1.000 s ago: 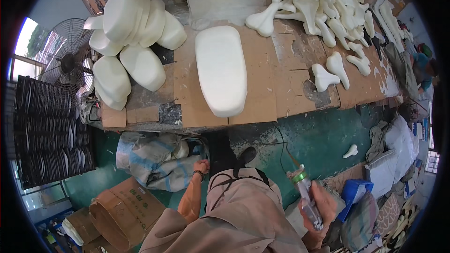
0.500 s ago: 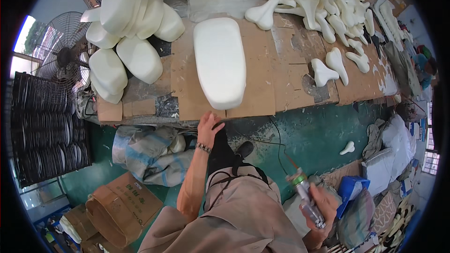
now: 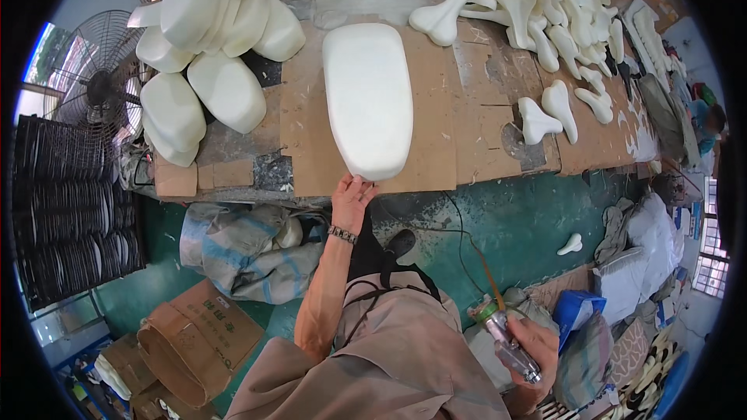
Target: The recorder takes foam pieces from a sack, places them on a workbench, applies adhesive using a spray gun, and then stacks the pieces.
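Note:
A long white foam seat pad [image 3: 369, 101] lies lengthwise on cardboard at the middle of the workbench. At its near end is my left hand [image 3: 352, 196], its fingers stretched out and their tips against or just under the pad's edge; which of the two I cannot tell. Down at the lower right, away from the bench, my right hand [image 3: 537, 342] is wrapped round a corded handheld tool [image 3: 506, 346] with a shiny metal body and a green collar. The tool's far end points up and left.
Stacked white foam pads [image 3: 226, 93] crowd the bench's left side. Small saddle-shaped foam pieces [image 3: 537, 8] heap at the back right. A fan [image 3: 101, 89] stands far left. Sacks [image 3: 249, 249] and a cardboard box [image 3: 198, 338] sit below; a thin cord [image 3: 461, 245] crosses the green floor.
My left hand has moved slightly up and right to the pad's near end. The right hand still grips the tool, now tilted a little further left. The whole view has shifted slightly.

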